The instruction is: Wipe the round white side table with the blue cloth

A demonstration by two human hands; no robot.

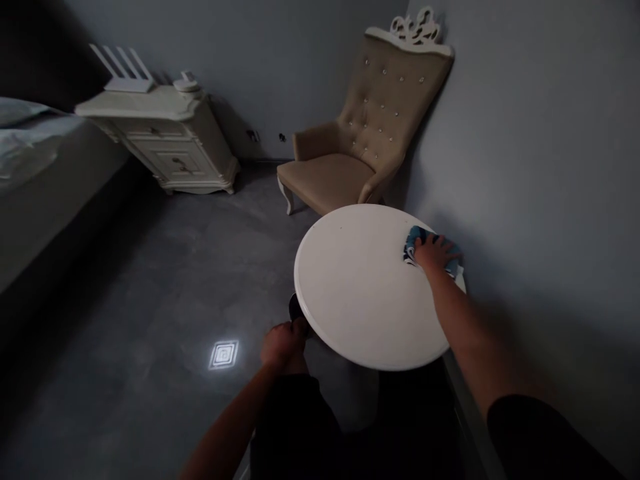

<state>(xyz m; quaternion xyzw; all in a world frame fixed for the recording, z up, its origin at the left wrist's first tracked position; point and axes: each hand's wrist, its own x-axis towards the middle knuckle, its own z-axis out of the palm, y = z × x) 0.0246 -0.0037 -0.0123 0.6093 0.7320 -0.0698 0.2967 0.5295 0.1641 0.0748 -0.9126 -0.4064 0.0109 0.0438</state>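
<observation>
A crumpled blue, dark and white cloth (413, 239) lies near the right edge of a round white table (360, 287).

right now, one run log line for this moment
right hand: spread on patterned cloth, atop white table | left hand: at dark object by table edge, grip unclear | armchair: beyond table

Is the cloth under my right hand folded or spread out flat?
Folded, at least partly: the cloth shows layers looped over at its left end. Your right hand hides much of the rest.
</observation>
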